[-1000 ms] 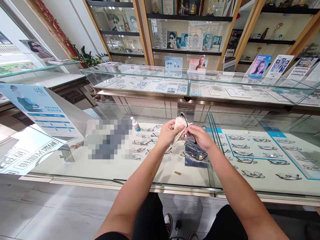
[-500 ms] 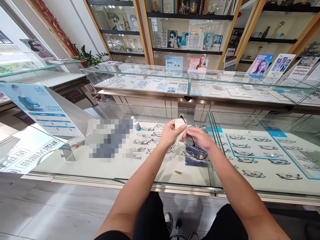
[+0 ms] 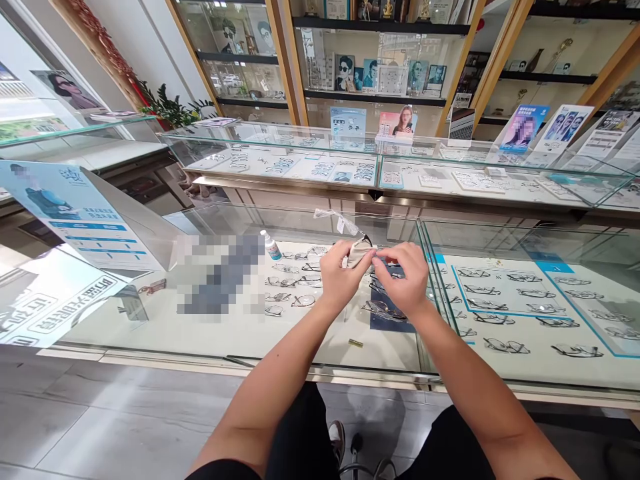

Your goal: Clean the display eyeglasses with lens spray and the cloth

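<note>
My left hand (image 3: 343, 277) is closed on a pale cleaning cloth (image 3: 359, 253), folded around a pair of eyeglasses. One dark temple (image 3: 368, 239) of the eyeglasses sticks up past the cloth, with a clear wrapper and white tag (image 3: 341, 225) beyond it. My right hand (image 3: 404, 275) pinches at the cloth's right edge, fingertips against the left thumb; the part of the eyeglasses there is mostly hidden. Below the right hand, other eyeglasses (image 3: 383, 311) lie over a dark blue pad (image 3: 393, 325).
Under my hands is a glass display counter (image 3: 310, 347) with rows of eyeglasses (image 3: 493, 320). A spray bottle (image 3: 271, 247) and a small gold-coloured piece (image 3: 355, 343) are to the left and front. A sign (image 3: 75, 213) stands at left; another showcase (image 3: 300, 167) stands behind.
My right hand has turned, its knuckles raised and its fingertips closer to the left thumb. The clear wrapper with the tag now shows beyond my left hand.
</note>
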`<control>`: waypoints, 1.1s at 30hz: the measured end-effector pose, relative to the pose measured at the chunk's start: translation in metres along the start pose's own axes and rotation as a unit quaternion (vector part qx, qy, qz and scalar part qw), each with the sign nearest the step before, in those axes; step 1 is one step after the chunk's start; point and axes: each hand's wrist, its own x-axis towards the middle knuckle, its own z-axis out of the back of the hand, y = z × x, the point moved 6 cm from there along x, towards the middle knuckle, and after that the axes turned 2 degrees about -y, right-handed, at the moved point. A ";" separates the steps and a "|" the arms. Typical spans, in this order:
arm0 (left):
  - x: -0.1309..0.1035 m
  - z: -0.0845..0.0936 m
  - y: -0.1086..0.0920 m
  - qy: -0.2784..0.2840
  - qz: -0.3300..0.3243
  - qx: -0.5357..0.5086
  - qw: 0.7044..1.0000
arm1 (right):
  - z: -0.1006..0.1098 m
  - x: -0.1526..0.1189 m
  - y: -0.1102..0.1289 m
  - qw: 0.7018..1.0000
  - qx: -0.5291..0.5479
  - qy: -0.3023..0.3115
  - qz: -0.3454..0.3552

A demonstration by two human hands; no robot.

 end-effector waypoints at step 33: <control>0.007 -0.002 0.025 0.002 0.105 -0.077 0.991 | 0.060 0.017 -0.145 0.953 -0.128 -0.177 -0.208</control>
